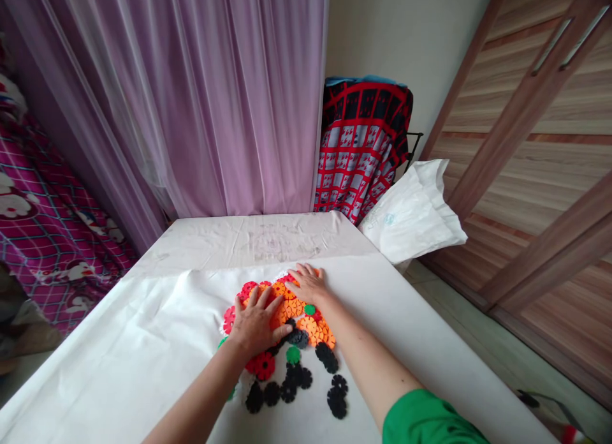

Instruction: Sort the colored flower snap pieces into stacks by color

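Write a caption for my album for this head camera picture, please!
Left hand and right hand spread over red, orange, green and black flower-shaped pieces on a white surface.

Discs lie on the table at lower centre, under the left hand and right hand. Behind, a curtain fills the frame's upper left, a cloth right of it. A bag adjoins the table's right edge; a wardrobe stands far right.
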Demonstrator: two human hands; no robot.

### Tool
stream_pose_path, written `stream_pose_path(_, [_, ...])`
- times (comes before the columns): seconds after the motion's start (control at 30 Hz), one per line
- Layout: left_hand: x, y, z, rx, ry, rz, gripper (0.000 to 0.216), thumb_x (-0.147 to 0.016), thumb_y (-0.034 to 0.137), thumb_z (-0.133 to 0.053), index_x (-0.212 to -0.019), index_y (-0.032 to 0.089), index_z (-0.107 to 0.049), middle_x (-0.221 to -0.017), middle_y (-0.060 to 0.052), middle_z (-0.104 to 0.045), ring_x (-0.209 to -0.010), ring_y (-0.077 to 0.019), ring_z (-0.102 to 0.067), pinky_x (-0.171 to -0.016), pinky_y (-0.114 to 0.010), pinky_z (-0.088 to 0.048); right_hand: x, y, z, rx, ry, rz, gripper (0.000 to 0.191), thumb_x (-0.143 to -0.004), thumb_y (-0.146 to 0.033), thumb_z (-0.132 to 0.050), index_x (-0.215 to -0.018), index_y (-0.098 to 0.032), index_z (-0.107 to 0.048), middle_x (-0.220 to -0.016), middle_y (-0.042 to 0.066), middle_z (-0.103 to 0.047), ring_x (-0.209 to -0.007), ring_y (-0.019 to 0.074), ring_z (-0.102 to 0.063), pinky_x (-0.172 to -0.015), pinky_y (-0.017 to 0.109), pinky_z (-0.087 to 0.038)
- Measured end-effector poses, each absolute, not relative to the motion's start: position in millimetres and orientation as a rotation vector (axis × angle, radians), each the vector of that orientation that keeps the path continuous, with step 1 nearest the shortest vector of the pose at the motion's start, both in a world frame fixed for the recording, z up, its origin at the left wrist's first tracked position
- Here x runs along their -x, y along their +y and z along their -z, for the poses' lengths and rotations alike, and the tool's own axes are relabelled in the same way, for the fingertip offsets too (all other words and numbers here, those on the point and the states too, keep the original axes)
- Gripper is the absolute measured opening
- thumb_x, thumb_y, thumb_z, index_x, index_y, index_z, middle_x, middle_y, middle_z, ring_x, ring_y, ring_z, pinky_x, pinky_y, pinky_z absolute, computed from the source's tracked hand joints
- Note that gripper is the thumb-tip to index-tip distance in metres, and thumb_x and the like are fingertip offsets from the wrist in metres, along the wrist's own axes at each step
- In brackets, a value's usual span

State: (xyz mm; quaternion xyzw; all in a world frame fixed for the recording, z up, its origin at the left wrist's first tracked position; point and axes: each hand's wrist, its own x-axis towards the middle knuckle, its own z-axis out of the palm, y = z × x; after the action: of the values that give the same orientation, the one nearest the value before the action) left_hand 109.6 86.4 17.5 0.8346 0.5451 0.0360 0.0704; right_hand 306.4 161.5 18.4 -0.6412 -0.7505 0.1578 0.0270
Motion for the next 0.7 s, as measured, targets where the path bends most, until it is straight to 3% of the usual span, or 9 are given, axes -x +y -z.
stream_pose_path(0.2, [-55, 53, -5, -2.51, 1.728, -0.207, 0.07, -0.089, 0.075, -0.042, -0.146, 0.037, -0.055, -0.158, -0.009, -0.049, -0.15, -0.0382, -0.033, -0.116, -0.069, -0.027, -252, 123, -29, 1.593, -2.613, -0.563, 0.066, -0.098, -0.066, -0.035, -0.153, -0.032, -0.046, -0.168, 0.007, -0.029, -0.156, 0.0343, -0.018, -0.119, 0.071, -0.01])
stream_pose_path(0.3, [-36, 18, 4, -2.541, 1.701, -0.225, 0.071, -0.088, 0.076, -0.043, -0.145, 0.036, -0.058, -0.157, -0.01, -0.05, -0.148, -0.0382, -0.036, -0.116, -0.065, -0.031, -238, 86, -34, 1.497, -2.638, -0.553, 0.065, -0.097, -0.061, -0.039, -0.153, -0.027, -0.047, -0.167, 0.01, -0.032, -0.154, 0.0358, -0.022, -0.119, 0.072, -0.013])
stream_pose_path(0.4, [-16, -21, 21, -2.628, 1.61, -0.266, 0.086, -0.082, 0.082, -0.046, -0.154, 0.035, -0.045, -0.16, -0.012, -0.046, -0.148, -0.0403, -0.037, -0.116, -0.068, -0.029, -244, 39, -35, 1.442, -2.602, -0.515, 0.064, -0.096, -0.055, -0.046, -0.155, -0.029, -0.042, -0.164, 0.009, -0.039, -0.153, 0.0337, -0.027, -0.121, 0.07, -0.011])
stream_pose_path(0.53, [4, -63, 48, -2.791, 1.555, -0.475, 0.106, -0.069, 0.091, -0.052, -0.159, 0.037, -0.035, -0.164, -0.013, -0.039, -0.149, -0.0458, -0.033, -0.116, -0.072, -0.024, -282, -27, -22, 1.582, -2.457, -0.364, 0.071, -0.091, -0.053, -0.058, -0.157, -0.034, -0.039, -0.168, 0.008, -0.031, -0.155, 0.0344, -0.021, -0.122, 0.069, -0.006])
stream_pose_path(0.6, [4, -73, 51, -2.799, 1.569, -0.502, 0.101, -0.071, 0.088, -0.054, -0.158, 0.04, -0.036, -0.164, -0.013, -0.039, -0.148, -0.0466, -0.034, -0.115, -0.074, -0.022, -304, -49, -8, 1.83, -2.289, -0.302, 0.09, -0.082, -0.059, -0.07, -0.159, -0.031, -0.035, -0.17, 0.014, -0.021, -0.155, 0.0431, -0.016, -0.118, 0.075, -0.012])
stream_pose_path(0.7, [-17, -68, 38, -2.765, 1.488, -0.45, 0.084, -0.079, 0.08, -0.055, -0.153, 0.041, -0.045, -0.161, -0.012, -0.044, -0.146, -0.0442, -0.038, -0.114, -0.074, -0.025, -323, -47, 12, 1.9, -2.158, -0.279, 0.086, -0.081, -0.055, -0.073, -0.157, -0.027, -0.042, -0.167, 0.02, -0.027, -0.151, 0.0465, -0.028, -0.114, 0.075, -0.022])
